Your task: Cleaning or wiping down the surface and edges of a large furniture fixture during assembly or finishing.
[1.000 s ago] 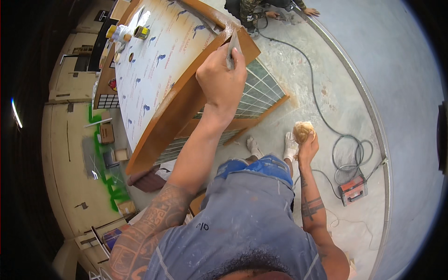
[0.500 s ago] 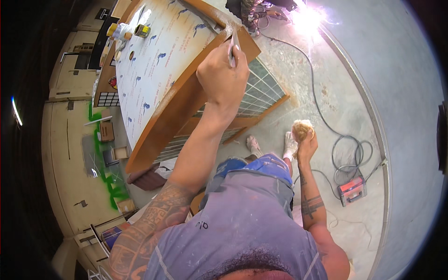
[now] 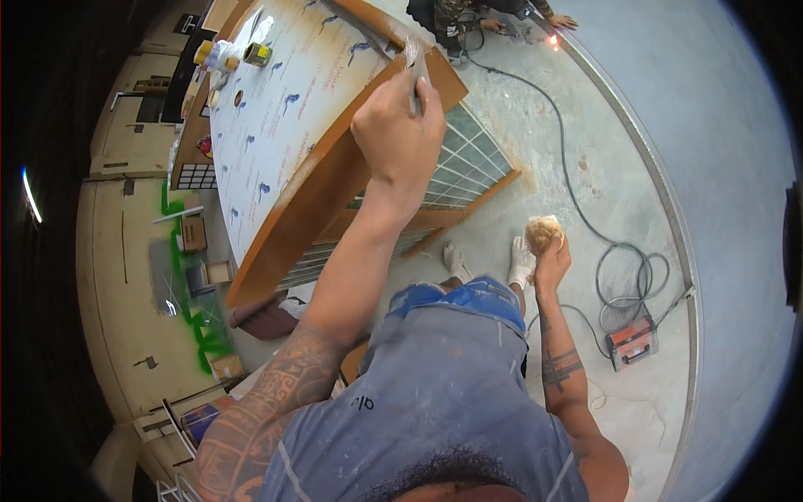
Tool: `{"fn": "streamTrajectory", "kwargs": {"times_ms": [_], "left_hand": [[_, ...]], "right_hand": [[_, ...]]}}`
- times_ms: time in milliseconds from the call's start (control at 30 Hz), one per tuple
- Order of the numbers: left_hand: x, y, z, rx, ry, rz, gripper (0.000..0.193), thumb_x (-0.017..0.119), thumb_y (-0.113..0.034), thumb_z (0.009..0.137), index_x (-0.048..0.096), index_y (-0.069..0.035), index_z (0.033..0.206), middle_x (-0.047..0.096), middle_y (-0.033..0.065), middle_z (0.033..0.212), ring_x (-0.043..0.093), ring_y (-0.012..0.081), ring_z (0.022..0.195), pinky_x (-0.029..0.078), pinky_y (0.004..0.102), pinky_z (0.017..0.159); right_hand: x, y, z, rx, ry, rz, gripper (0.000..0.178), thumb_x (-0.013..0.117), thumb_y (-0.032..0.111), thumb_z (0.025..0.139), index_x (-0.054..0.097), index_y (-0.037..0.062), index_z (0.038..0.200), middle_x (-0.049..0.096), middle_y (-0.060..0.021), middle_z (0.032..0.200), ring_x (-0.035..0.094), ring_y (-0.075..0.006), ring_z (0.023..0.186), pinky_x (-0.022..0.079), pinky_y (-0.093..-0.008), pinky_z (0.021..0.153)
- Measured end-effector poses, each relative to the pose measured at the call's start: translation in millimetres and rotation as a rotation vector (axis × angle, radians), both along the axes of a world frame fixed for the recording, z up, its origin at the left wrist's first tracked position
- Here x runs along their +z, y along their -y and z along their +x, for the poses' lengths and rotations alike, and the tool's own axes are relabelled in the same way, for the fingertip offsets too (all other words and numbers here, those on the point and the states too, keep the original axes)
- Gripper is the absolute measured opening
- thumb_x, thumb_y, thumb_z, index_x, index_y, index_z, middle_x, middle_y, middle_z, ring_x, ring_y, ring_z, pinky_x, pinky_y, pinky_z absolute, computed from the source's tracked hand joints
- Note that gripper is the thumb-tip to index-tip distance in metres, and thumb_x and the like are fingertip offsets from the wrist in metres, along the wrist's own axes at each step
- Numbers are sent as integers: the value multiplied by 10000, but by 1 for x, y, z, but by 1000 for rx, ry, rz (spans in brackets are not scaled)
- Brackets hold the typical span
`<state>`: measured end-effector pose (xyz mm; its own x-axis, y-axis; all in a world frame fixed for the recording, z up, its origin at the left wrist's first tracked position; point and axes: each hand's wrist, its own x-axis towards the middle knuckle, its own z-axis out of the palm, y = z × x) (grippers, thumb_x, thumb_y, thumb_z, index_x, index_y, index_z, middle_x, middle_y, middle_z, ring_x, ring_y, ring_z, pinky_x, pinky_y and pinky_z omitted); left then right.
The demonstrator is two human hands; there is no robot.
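At the top middle, my left hand (image 3: 395, 138) is closed around a thin grey putty knife (image 3: 417, 84). The blade's tip meets a whitish smear (image 3: 412, 55) on the orange-brown edge (image 3: 447, 84) of a large cabinet-like piece. White printed film (image 3: 259, 125) covers this piece's upper face. Lower and to the right, my right hand (image 3: 552, 266) grips a rounded cream-and-brown wad (image 3: 544, 233), perhaps a bunched rag; its exact material is unclear. That hand hangs apart from the cabinet, above the floor beside my shoe (image 3: 521, 258).
A co-worker's sleeve (image 3: 462, 15) and hand (image 3: 563, 22) appear at the top, near an orange glow (image 3: 553, 39) by the wall base. A dark cable (image 3: 556, 117) runs to coils beside a red machine (image 3: 631, 343). Small tins (image 3: 257, 55) stand on the film.
The bright welding glare at the top right has shrunk to a small orange glow, so the co-worker's hand on the wall now shows. My two hands have barely moved.
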<state>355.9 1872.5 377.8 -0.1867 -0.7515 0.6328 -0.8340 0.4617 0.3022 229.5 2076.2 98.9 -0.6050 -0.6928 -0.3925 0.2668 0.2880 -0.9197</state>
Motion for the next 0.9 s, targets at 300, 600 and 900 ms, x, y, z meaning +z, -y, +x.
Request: {"fn": "streamTrajectory", "kwargs": {"times_ms": [300, 600, 900], "left_hand": [[-2, -2, 1, -14, -25, -18, 210, 648, -118, 886, 744, 30, 999, 697, 200, 713, 686, 261, 592, 528, 331, 618], [0, 4, 3, 8, 0, -32, 202, 647, -117, 883, 742, 41, 965, 706, 190, 712, 718, 282, 636, 538, 340, 618], [-5, 12, -2, -53, -36, -114, 115, 653, -80, 858, 644, 12, 789, 592, 165, 639, 586, 360, 562, 462, 426, 554]], "right_hand": [[0, -3, 3, 7, 43, 9, 383, 433, 245, 1071, 647, -50, 1190, 712, -155, 1067, 676, -223, 977, 529, -343, 872], [12, -5, 2, -13, 45, 26, 386, 426, 227, 1067, 639, -72, 1187, 710, -157, 1062, 672, -223, 964, 525, -348, 874], [-2, -13, 1, -18, 56, -8, 398, 422, 245, 1072, 642, -64, 1189, 709, -156, 1051, 671, -219, 951, 525, -349, 873]]}}
